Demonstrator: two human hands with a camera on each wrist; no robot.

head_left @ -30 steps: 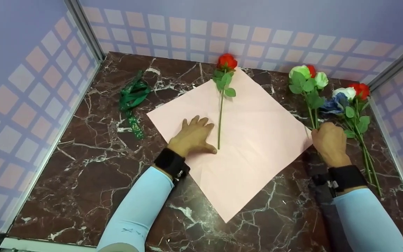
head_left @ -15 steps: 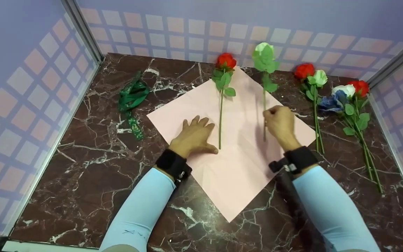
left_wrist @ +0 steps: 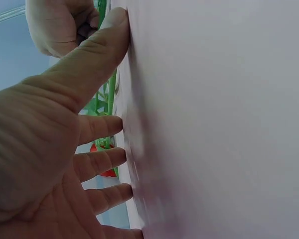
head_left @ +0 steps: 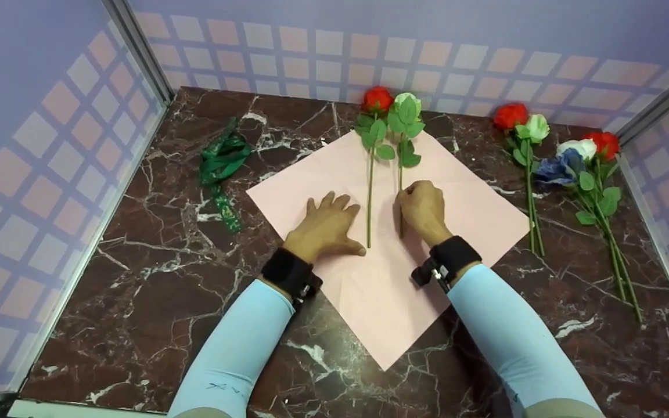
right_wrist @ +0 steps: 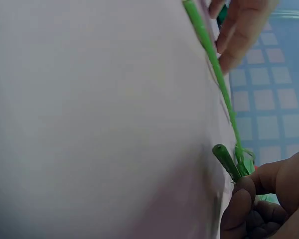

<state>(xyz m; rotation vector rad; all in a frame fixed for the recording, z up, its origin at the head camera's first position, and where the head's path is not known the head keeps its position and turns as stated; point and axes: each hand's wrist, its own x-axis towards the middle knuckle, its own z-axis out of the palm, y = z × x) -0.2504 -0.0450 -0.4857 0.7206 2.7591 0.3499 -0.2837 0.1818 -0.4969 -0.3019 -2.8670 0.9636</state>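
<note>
My left hand (head_left: 326, 226) rests with spread fingers on a pink sheet of wrapping paper (head_left: 450, 215); in the left wrist view its fingertips (left_wrist: 109, 158) touch the paper. Just right of its thumb lies a red rose (head_left: 377, 100), stem pointing toward me, bloom past the paper's far corner. My right hand (head_left: 423, 210) pinches the stem of a pale green-white rose (head_left: 407, 104) beside the red one, the blooms close together. In the right wrist view the cut end of that stem (right_wrist: 222, 152) sticks out from between thumb and fingers, near the paper.
A green ribbon (head_left: 224, 159) lies in a loose heap at the left. To the right lie a red rose (head_left: 510, 116) and a pale one (head_left: 536, 128), then a blue flower (head_left: 561, 167) with white and red blooms. Patterned walls border the marble-look table (head_left: 166, 313).
My right hand has lifted the pale green-white rose from the right-hand group and carried it left over the paper to beside the red rose. My left hand has stayed in place.
</note>
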